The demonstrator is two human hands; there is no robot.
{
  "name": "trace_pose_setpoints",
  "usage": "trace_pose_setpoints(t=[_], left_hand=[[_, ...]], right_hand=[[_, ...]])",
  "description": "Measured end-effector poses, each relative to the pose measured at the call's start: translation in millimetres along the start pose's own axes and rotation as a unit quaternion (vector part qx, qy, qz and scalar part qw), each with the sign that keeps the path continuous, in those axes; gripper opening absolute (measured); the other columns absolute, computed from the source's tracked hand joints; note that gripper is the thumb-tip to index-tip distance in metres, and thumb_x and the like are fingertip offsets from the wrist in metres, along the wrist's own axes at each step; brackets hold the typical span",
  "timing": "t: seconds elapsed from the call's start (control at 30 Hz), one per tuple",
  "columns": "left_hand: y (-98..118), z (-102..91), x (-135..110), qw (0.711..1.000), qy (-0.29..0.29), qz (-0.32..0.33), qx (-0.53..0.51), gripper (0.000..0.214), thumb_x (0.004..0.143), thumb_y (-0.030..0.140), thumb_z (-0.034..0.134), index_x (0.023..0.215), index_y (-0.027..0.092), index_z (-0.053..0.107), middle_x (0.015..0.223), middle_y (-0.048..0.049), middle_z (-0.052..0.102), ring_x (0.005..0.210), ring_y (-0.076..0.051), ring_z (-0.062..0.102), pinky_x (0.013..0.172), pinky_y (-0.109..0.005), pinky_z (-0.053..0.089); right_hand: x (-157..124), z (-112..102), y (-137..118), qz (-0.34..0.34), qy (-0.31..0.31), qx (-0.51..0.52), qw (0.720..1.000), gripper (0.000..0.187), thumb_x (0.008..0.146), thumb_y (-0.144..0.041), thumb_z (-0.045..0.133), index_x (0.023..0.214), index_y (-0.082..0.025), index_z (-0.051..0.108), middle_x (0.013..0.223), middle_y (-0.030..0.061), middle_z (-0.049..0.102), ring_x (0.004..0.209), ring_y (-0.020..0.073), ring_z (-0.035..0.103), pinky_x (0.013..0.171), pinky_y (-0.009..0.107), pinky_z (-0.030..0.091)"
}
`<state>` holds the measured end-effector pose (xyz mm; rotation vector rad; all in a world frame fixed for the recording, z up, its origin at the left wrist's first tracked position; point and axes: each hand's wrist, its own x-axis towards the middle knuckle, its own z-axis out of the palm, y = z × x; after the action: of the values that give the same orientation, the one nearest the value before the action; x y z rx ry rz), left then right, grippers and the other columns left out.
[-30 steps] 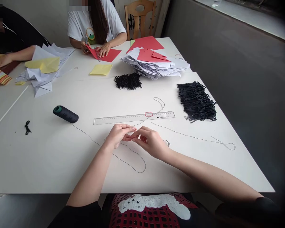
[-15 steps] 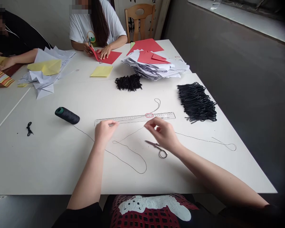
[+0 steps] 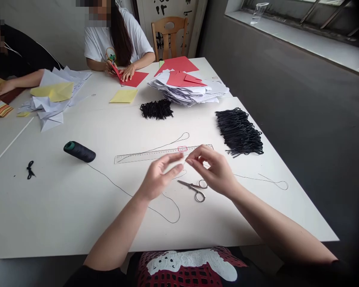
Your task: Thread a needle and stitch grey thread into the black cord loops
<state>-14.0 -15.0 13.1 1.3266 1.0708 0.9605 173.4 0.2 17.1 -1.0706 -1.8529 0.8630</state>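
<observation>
Head view: left hand raised above the white worktop, fingers loosely parted, released, nothing visible in it. Right hand just beside it, thumb and forefinger pinched together; whether they grasp thread is too fine to tell. Thin dark thread curves on the worktop beneath the hands, running from the black spool at left. Steel scissors lie just nearer; clear ruler lies just farther.

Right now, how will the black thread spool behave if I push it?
The spool of black thread lies on its side on the white table, so it will likely roll when pushed. Its tight winding looks firm. The thin dark thread trailing from it may pay out or tug.
</observation>
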Motion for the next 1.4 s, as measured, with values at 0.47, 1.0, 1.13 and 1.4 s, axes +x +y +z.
trace_pose_setpoints(t=[0.47,1.0,1.13,1.4], left_hand=[[-39.4,-11.1,11.7,0.966,0.105,-0.132,-0.197,0.028,0.071,0.041,0.077,0.087,0.017,0.077,0.083,-0.0058,0.071,0.079,-0.015,0.064,0.083,-0.03,0.051],[-62.2,-15.9,19.6,0.946,0.233,-0.099,-0.204,0.027,0.066,0.042,0.08,0.082,0.021,0.078,0.098,-0.0077,0.07,0.085,-0.014,0.055,0.083,-0.029,0.045],[-63.2,-12.8,19.4,0.95,0.245,-0.084,-0.174,0.028,0.069,0.043,0.078,0.087,0.022,0.078,0.095,-0.0066,0.069,0.083,-0.014,0.053,0.084,-0.03,0.043],[-54.1,-1.8,15.0,0.949,0.223,-0.065,-0.214,0.025,0.069,0.042,0.078,0.084,0.021,0.078,0.083,-0.0049,0.068,0.08,-0.014,0.051,0.079,-0.028,0.04]], right_hand=[[78.4,8.6,72.3,-0.079,-0.151,-0.4,0.901,0.023,0.097,-0.018,0.041,0.098,-0.014,0.063,0.1,0.0107,0.06,0.088,0.0178,0.054,0.063,0.026,0.038],[111.2,20.1,92.3,-0.042,-0.206,-0.38,0.901,0.019,0.092,-0.014,0.039,0.093,-0.008,0.058,0.101,0.0185,0.06,0.092,0.0237,0.053,0.075,0.032,0.039],[90.3,18.5,62.8,0.004,-0.203,-0.279,0.939,0.023,0.096,-0.024,0.034,0.095,-0.013,0.055,0.096,0.0087,0.062,0.079,0.0137,0.056,0.067,0.024,0.043],[47.2,29.0,19.5,0.062,-0.189,-0.054,0.978,0.02,0.092,-0.032,0.046,0.087,-0.016,0.056,0.085,0.0048,0.061,0.069,0.0119,0.051,0.063,0.026,0.041]])
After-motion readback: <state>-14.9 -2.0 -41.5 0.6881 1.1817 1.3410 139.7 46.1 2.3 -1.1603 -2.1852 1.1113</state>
